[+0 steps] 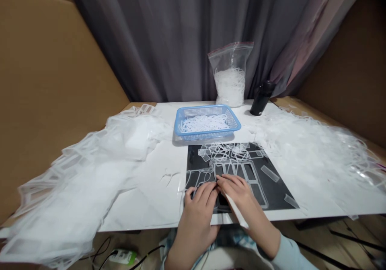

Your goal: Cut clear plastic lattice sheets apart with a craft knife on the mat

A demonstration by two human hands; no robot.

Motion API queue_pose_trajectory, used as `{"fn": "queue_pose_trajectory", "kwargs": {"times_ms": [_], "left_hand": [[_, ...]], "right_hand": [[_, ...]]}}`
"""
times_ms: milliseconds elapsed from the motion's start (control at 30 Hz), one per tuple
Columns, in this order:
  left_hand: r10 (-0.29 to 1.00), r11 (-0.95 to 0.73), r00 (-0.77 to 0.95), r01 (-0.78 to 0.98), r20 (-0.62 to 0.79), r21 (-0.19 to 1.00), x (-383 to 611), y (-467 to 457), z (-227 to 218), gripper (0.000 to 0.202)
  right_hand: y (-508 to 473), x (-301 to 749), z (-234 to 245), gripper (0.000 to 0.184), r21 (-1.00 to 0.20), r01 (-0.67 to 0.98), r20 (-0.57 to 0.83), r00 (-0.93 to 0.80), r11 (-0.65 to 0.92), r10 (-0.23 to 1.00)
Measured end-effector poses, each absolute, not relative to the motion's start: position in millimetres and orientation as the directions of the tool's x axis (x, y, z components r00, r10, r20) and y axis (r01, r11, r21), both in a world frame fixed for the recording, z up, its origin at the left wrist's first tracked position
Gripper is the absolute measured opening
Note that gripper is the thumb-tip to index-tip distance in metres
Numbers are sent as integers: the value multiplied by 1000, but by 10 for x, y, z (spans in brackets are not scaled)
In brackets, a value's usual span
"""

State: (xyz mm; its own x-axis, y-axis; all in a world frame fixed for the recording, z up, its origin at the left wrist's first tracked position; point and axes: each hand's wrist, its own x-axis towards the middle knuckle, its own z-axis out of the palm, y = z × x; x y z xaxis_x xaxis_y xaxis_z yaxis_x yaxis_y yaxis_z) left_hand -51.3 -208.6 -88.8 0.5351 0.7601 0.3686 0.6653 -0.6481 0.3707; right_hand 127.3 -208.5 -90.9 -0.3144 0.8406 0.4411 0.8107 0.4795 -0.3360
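Observation:
A black mat (271, 189) lies on the white table near its front edge, strewn with thin clear plastic frames and strips. A clear frame sheet with rectangular cells (241, 173) lies on it. My left hand (200, 205) rests flat on the near part of that sheet, fingers stretched forward. My right hand (238, 191) is beside it, fingertips pinched together at the sheet, with a white strip (237, 211) lying along it. The two hands touch at the fingertips.
A blue basket (235, 123) with white plastic scraps stands behind the mat. A zip bag of scraps (230, 77) and a black bottle (261, 97) stand at the back. Piles of clear frame sheets (90, 169) lie left and loose scraps (316, 149) right. Cardboard walls stand on both sides.

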Motion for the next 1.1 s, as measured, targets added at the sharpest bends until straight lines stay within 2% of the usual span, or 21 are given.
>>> {"fn": "queue_pose_trajectory", "kwargs": {"times_ms": [200, 367, 567, 700, 900, 1100], "left_hand": [[758, -651, 527, 656, 386, 383, -505, -2083, -867, 56], [762, -646, 527, 661, 376, 382, -505, -2097, -856, 52], [770, -638, 550, 665, 323, 390, -518, -2103, -848, 58], [786, -617, 553, 675, 276, 404, -518, -2101, -844, 59], [798, -599, 558, 701, 227, 386, -519, -2103, -840, 61], [776, -631, 556, 687, 298, 361, -532, -2107, -863, 61]], "right_hand": [[-2000, 1341, -820, 33, -342, 766, 404, -404, 545, 821], [-2000, 1359, -790, 33, -337, 769, 407, -401, 543, 821], [-1994, 1422, -757, 35, -392, 758, 461, -328, 521, 825], [-1938, 1580, -758, 31, -453, 766, 553, -161, 456, 818], [-1824, 1916, -561, 28, -436, 857, 694, 126, 275, 708], [-1831, 2130, -489, 36, -550, 833, 655, 388, 58, 648]]}}
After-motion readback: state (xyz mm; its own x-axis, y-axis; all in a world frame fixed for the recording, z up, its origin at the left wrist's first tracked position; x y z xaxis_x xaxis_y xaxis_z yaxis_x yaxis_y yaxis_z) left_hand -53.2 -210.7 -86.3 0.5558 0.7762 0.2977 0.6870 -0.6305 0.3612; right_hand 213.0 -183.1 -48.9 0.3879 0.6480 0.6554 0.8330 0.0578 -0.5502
